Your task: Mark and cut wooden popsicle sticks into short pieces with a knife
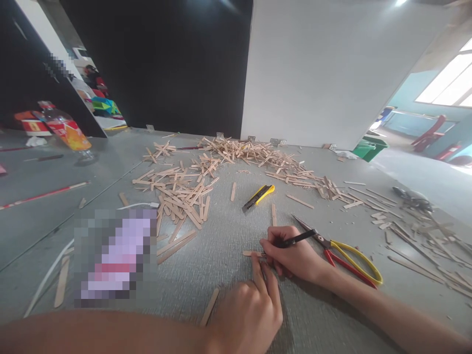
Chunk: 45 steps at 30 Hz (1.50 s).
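Note:
A short popsicle stick (251, 253) lies flat on the grey table in front of me. My left hand (250, 309) holds it down with the index and middle fingertips. My right hand (291, 253) is closed round a black pen (299, 238), its tip hidden by the fingers, close to the right end of the stick. Just right of that hand lie scissors (337, 250) with one yellow and one red handle, blades pointing away to the left. A yellow and black box cutter (258, 197) rests farther back. Another stick (274, 215) lies just behind my right hand.
Loose popsicle sticks (180, 196) are heaped at left and along the back. Thin strips and scraps (420, 246) cover the right. A blurred-out patch (121, 255) hides something at left. A drink bottle (68, 130) stands far left. Black and white panels (302, 73) rise behind.

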### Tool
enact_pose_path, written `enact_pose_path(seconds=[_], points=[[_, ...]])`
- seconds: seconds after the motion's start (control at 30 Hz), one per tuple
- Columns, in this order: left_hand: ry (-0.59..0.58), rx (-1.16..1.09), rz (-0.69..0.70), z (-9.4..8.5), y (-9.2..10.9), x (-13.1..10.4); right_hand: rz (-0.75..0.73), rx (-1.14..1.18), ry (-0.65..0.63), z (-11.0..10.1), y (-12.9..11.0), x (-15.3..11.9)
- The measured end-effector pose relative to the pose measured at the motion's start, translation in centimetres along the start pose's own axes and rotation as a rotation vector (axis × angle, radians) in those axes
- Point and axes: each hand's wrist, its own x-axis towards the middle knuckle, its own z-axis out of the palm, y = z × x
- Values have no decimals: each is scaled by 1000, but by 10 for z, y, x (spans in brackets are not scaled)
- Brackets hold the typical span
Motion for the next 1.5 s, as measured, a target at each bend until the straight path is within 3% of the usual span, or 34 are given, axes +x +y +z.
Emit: enact_pose_path(seconds=[0.37, 1.0, 1.5], points=[[-17, -22, 42, -4, -1, -1, -16, -15, 4, 0, 4, -2], [-27, -33, 1, 1, 1, -1, -25, 12, 2, 0, 6, 0], [29, -26, 15, 0, 0, 2, -27, 21, -16, -1, 1, 1]])
